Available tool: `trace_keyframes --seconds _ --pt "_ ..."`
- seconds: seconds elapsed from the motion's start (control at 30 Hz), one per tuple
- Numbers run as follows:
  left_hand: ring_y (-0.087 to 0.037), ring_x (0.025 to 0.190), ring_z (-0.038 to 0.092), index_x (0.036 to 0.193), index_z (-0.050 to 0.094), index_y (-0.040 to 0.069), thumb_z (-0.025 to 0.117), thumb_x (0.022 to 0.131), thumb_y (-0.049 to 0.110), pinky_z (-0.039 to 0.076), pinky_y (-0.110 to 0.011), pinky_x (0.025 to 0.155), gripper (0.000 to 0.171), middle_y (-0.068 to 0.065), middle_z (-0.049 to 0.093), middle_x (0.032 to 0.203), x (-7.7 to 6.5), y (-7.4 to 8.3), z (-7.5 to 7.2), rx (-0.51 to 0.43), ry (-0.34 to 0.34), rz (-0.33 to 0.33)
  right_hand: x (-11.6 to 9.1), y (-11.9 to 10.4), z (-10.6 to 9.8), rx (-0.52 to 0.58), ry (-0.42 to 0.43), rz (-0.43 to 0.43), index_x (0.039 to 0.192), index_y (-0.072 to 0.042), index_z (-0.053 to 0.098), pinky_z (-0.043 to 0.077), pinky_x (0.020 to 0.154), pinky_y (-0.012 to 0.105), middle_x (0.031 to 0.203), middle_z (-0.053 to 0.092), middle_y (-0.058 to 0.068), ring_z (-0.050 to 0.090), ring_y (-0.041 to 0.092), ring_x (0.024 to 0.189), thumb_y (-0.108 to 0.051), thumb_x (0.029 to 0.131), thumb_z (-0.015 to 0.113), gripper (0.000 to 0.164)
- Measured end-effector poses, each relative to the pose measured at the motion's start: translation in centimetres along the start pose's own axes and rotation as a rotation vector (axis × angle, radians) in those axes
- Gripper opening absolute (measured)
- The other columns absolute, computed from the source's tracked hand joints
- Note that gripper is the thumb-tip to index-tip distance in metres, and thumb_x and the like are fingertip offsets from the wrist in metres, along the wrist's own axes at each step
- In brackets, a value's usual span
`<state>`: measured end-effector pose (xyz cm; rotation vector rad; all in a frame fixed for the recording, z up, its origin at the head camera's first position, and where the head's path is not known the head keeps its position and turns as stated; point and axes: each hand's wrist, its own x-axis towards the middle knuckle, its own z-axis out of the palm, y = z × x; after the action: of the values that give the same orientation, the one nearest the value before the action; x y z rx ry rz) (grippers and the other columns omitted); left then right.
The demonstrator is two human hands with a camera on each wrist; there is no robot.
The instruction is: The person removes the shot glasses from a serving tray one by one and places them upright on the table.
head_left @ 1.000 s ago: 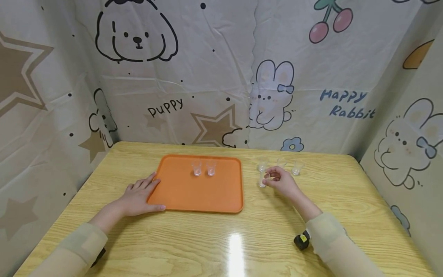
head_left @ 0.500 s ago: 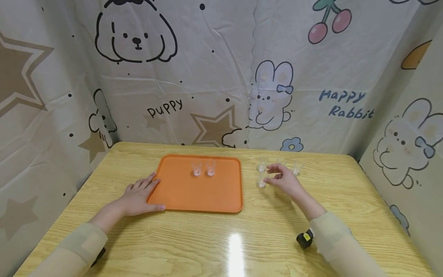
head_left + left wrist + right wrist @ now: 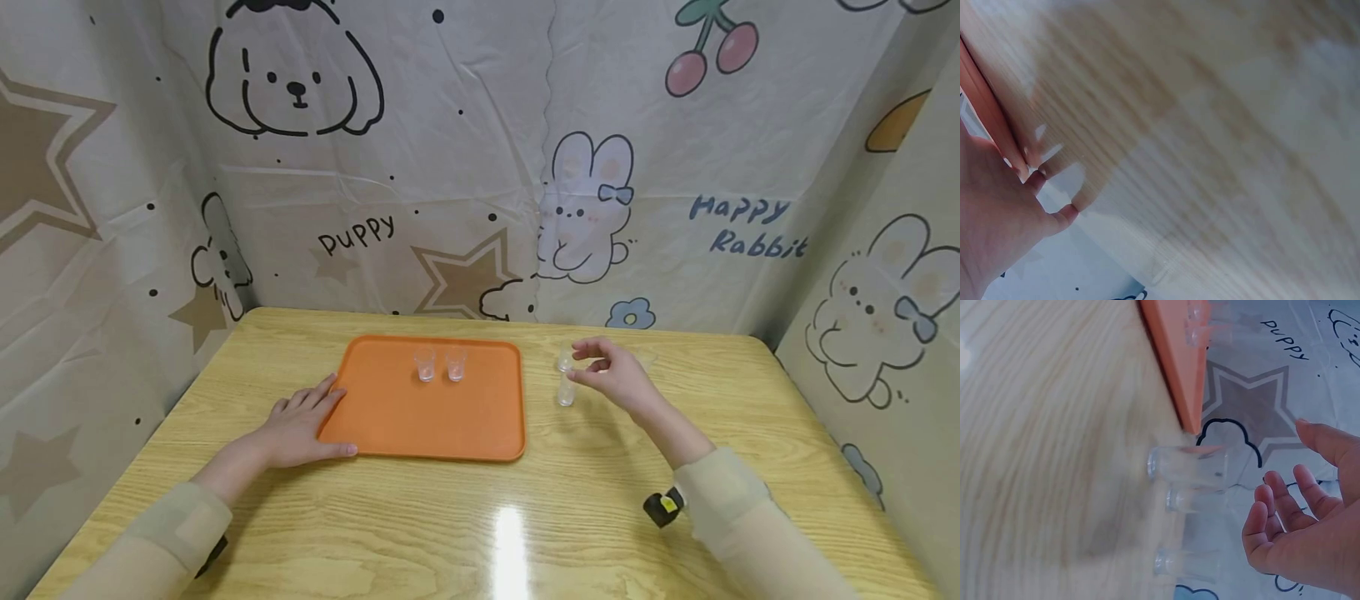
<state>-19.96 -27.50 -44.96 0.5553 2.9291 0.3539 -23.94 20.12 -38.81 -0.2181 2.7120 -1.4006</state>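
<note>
An orange tray (image 3: 427, 425) lies on the table, with two small clear cups (image 3: 425, 367) standing near its back edge. My left hand (image 3: 303, 429) lies spread at the tray's left side, the thumb along the front corner. To the right of the tray, my right hand (image 3: 618, 379) hovers beside a front clear cup (image 3: 566, 393) and another clear cup (image 3: 564, 360) behind it. In the right wrist view, the fingers are loosely bent, hold nothing, and stand apart from the nearest cup (image 3: 1188, 465). Part of a further cup (image 3: 648, 361) shows behind the right hand.
A patterned cloth (image 3: 465, 167) hangs behind the wooden table (image 3: 420, 525) and down both sides. In the right wrist view, another clear cup (image 3: 1188, 565) stands apart from the nearer pair. Black wrist devices (image 3: 663, 507) sit below the sleeves.
The right hand's fingers have come off the front cup, spread a little and risen above its rim. That cup stays on the table. The left hand and tray have not moved.
</note>
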Motion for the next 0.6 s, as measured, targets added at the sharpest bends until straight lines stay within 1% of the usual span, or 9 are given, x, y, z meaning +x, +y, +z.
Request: trace_keyframes --seconds 0.13,0.27,0.6 --pt "-0.048 0.135 0.02 0.149 0.027 0.004 0.055 0.077 0.073 0.018 -0.071 0.097 0.103 -0.018 0.012 0.157 0.0 0.0 0.0 0.0 -0.001 -0.001 0.2 -1.2 0.1 -0.001 -0.005 -0.003 0.131 -0.008 0.051 0.046 0.077 0.03 0.126 0.057 0.012 0.05 0.024 0.1 -0.024 0.086 0.07 0.051" --pt "-0.048 0.135 0.021 0.149 0.027 0.005 0.055 0.077 0.073 0.019 -0.071 0.097 0.103 -0.018 0.012 0.157 0.0 0.0 0.0 0.0 -0.001 0.0 0.5 -2.5 0.2 0.004 -0.012 -0.019 0.131 -0.009 0.051 0.046 0.077 0.03 0.126 0.057 0.013 0.052 0.024 0.1 -0.026 0.086 0.071 0.053" --pt "-0.048 0.135 0.02 0.149 0.026 0.004 0.055 0.077 0.073 0.018 -0.071 0.097 0.103 -0.018 0.011 0.157 0.1 -0.1 0.2 -0.006 0.003 0.003 1.3 -5.4 1.3 0.027 -0.031 -0.059 0.131 -0.015 0.053 0.047 0.075 0.029 0.125 0.059 0.009 0.051 0.023 0.098 -0.024 0.086 0.071 0.049"
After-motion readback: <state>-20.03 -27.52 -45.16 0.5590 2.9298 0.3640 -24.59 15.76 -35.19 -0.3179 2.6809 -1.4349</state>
